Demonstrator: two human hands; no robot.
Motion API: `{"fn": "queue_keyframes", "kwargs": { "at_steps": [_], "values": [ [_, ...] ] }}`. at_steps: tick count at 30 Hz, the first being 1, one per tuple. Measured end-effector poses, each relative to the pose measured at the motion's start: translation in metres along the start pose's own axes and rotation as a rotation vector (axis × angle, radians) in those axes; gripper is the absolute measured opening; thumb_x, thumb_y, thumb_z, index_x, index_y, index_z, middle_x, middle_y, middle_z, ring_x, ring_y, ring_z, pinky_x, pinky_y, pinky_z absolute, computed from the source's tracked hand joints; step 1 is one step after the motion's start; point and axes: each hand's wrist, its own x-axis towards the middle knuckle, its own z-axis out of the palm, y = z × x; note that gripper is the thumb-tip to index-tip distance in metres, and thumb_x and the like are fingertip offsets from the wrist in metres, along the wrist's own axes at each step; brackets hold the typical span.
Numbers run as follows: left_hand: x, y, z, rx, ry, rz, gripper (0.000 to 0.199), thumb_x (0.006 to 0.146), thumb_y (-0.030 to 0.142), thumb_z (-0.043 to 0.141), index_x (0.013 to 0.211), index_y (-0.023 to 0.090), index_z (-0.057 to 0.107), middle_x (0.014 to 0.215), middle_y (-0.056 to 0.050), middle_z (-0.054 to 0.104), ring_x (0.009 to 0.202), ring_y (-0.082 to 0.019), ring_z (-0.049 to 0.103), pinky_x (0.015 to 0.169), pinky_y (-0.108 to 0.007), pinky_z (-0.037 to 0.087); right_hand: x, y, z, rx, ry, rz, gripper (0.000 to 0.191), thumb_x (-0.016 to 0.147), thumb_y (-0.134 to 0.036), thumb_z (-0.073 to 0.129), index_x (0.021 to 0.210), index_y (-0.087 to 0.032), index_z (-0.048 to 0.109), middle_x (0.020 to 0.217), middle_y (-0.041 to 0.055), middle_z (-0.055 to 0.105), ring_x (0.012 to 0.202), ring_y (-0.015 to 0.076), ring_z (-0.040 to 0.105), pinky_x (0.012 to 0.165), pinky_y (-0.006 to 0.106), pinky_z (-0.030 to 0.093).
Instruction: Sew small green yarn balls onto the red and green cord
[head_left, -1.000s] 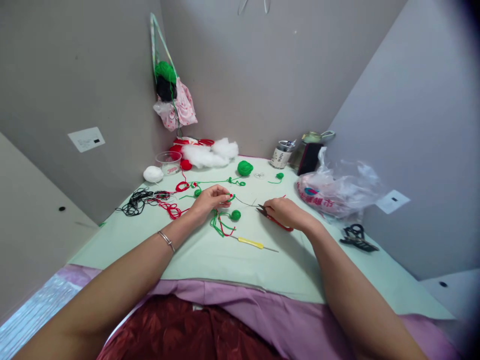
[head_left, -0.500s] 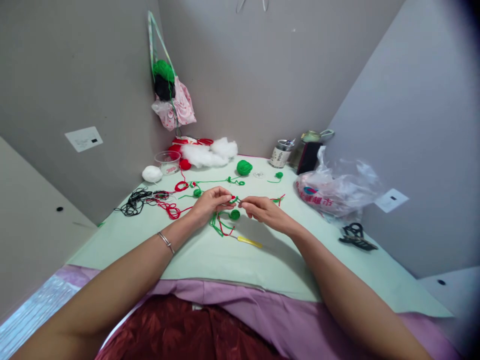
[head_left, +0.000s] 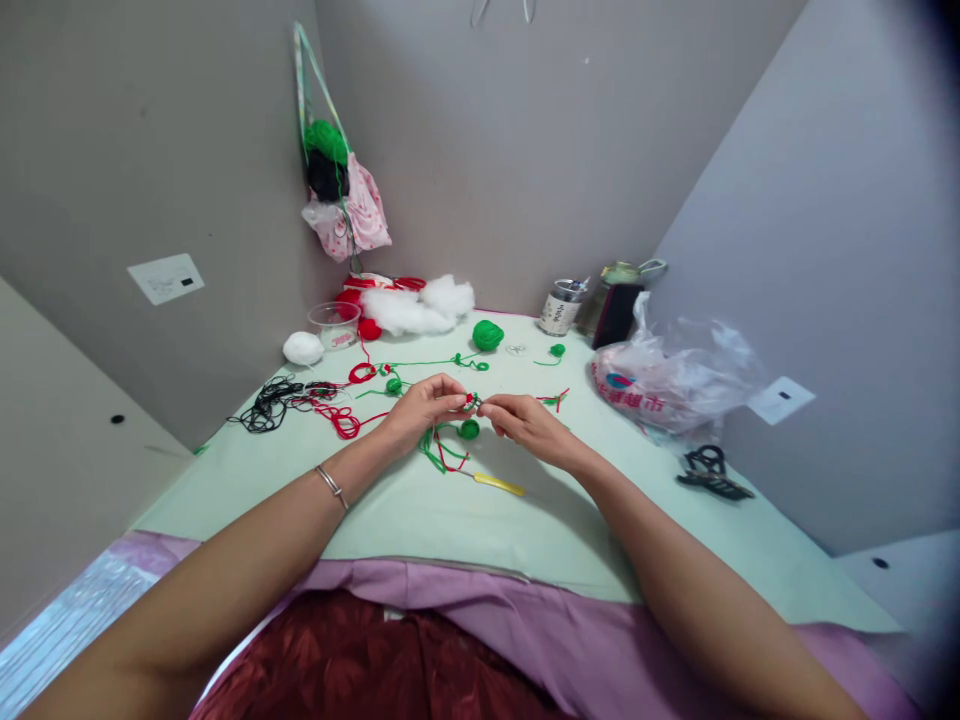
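Between my fingertips is a small red and green crocheted piece. My left hand pinches its left side, and part of it is hidden by the fingers. My right hand is closed in a pinch at the piece's right edge, on something thin and dark that is too small to name. Just below the hands lie a small green yarn ball and loose green and red yarn tails. A crochet hook with a yellow handle rests on the table in front of them.
Black yarn and red yarn lie tangled at the left. White stuffing, a clear tub and a green yarn ball sit behind. A plastic bag and a black hair claw are at the right.
My right fingers have shifted very slightly at the edge of the crocheted piece, which has turned a little. Both hands keep their pinch, and the things on the table are unmoved.
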Motion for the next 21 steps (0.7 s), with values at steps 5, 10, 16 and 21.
{"fn": "queue_keyframes", "kwargs": {
  "at_steps": [5, 10, 16, 21],
  "values": [
    [-0.0015, 0.0006, 0.0028, -0.022, -0.008, -0.036, 0.029, 0.068, 0.026, 0.082, 0.082, 0.012, 0.06, 0.079, -0.001, 0.067, 0.077, -0.013, 0.066, 0.088, -0.036, 0.052, 0.0011, -0.0016, 0.0026, -0.023, 0.02, -0.01, 0.038, 0.096, -0.044, 0.043, 0.072, -0.017, 0.054, 0.064, -0.003, 0.049, 0.061, 0.0107, 0.042, 0.06, 0.025, 0.032],
    [-0.0033, 0.003, 0.0051, -0.07, -0.015, -0.048, 0.028, 0.069, 0.024, 0.081, 0.08, 0.011, 0.059, 0.077, 0.001, 0.065, 0.077, -0.012, 0.066, 0.091, -0.035, 0.052, 0.003, -0.0003, 0.0063, 0.049, 0.013, -0.014, 0.04, 0.096, -0.045, 0.042, 0.069, -0.017, 0.05, 0.063, -0.0031, 0.047, 0.059, 0.0101, 0.04, 0.058, 0.025, 0.032],
    [-0.0046, 0.006, 0.0055, -0.087, -0.06, -0.052, 0.027, 0.072, 0.025, 0.079, 0.081, 0.012, 0.057, 0.078, 0.0, 0.066, 0.079, -0.014, 0.068, 0.094, -0.035, 0.05, 0.0023, -0.0007, 0.0088, 0.231, -0.003, 0.064, 0.046, 0.095, -0.053, 0.041, 0.065, -0.018, 0.043, 0.059, -0.0039, 0.041, 0.052, 0.0081, 0.035, 0.05, 0.023, 0.028],
    [-0.0052, 0.008, 0.0068, -0.078, -0.089, -0.051, 0.027, 0.074, 0.026, 0.079, 0.083, 0.013, 0.057, 0.079, -0.002, 0.068, 0.079, -0.016, 0.069, 0.09, -0.033, 0.05, 0.0022, 0.0035, 0.0097, 0.394, -0.028, 0.094, 0.045, 0.093, -0.055, 0.046, 0.069, -0.017, 0.05, 0.055, -0.0055, 0.038, 0.046, 0.0065, 0.028, 0.045, 0.022, 0.022]
  ]
}}
